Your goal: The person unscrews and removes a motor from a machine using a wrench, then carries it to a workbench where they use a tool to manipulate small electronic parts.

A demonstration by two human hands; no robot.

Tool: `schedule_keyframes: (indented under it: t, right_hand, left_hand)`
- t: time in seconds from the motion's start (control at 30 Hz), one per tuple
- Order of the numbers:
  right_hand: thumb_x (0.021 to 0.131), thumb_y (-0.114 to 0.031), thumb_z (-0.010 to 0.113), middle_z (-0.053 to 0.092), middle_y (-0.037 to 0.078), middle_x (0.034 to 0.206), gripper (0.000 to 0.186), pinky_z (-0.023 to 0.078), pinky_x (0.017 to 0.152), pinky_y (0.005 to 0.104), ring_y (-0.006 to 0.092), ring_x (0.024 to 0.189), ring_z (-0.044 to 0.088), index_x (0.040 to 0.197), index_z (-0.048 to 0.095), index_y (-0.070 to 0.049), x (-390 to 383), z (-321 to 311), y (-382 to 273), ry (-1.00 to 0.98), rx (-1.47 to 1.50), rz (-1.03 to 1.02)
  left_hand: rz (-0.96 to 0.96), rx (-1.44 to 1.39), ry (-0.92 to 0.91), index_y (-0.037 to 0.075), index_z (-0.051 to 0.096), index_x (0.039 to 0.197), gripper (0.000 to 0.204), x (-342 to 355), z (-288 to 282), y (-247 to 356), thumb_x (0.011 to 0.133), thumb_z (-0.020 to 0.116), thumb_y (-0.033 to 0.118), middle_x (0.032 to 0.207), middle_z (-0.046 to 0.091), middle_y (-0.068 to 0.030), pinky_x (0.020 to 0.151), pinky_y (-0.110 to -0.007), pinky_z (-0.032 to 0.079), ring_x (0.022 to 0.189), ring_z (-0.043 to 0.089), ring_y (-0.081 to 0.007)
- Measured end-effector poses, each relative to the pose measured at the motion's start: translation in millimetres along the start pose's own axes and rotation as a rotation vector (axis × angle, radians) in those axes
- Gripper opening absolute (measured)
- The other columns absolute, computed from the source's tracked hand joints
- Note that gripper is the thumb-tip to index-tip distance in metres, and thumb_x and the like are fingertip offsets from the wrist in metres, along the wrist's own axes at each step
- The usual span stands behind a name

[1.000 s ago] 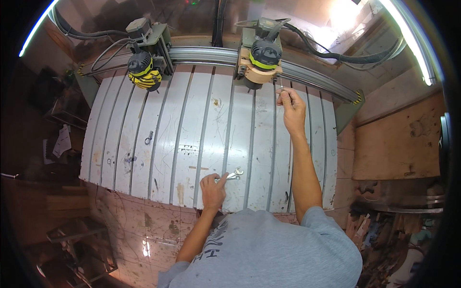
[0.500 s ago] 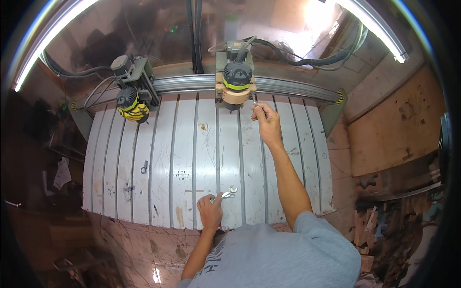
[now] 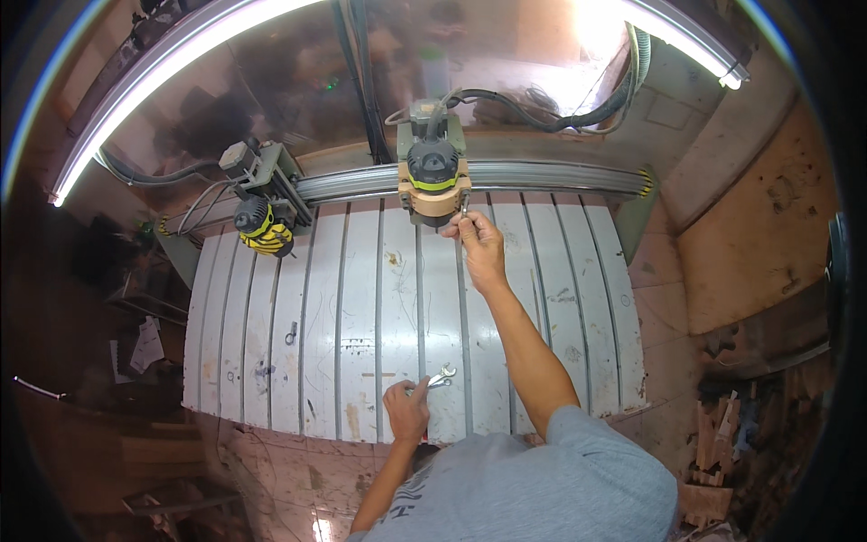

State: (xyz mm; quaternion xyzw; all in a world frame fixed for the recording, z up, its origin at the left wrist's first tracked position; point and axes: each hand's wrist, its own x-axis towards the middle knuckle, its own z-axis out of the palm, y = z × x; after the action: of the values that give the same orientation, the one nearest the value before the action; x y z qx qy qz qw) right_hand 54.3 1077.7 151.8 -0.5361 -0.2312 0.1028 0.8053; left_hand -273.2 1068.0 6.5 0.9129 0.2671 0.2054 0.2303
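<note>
Head view is showing a person leaning over a slotted white machine bed (image 3: 361,298). The right hand (image 3: 479,244) is reaching far forward, fingers pinched around a small thin metal tool (image 3: 464,210) held up against the right side of the router with the tan wooden mount (image 3: 433,185), which is hanging from the grey gantry rail (image 3: 542,176). The left hand (image 3: 408,408) is resting near the front edge of the bed, fingers curled over the handles of two silver wrenches (image 3: 440,376) lying flat on the surface, their open ends poking out to the right. A second, yellow-and-black router (image 3: 264,226) is sitting well apart at the rail's left end.
</note>
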Motion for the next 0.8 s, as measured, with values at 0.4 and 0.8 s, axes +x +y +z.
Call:
schedule_keyframes:
  t: [0.4, 0.8]
  right_hand:
    - [0.105, -0.019, 0.061, 0.065, 0.006, 0.079, 0.019, 0.051, 0.067, 0.0328, 0.0132, 0.071, 0.06, 0.103, 0.068, -0.001, 19.8, -45.8, -26.0, -0.269, -0.533, -0.105]
    - [0.11, -0.028, 0.054, 0.066, 0.006, 0.095, 0.025, 0.053, 0.095, 0.0352, 0.0196, 0.098, 0.067, 0.105, 0.06, -0.005, 1.9, 0.2, 10.6, -0.116, 0.343, 0.088]
  left_hand:
    - [0.019, 0.033, 0.012, 0.02, 0.077, 0.12, 0.035, -0.4, 1.7, 1.8, 0.087, 0.075, 0.009, 0.103, 0.058, -0.009, 0.092, -0.045, 0.041, 0.101, 0.052, -0.0305]
    - [-0.003, 0.012, -0.006, 0.02, 0.077, 0.118, 0.034, 0.6, -1.0, 4.9, 0.087, 0.074, 0.008, 0.103, 0.059, -0.0088, 0.095, -0.045, 0.04, 0.103, 0.052, -0.0317]
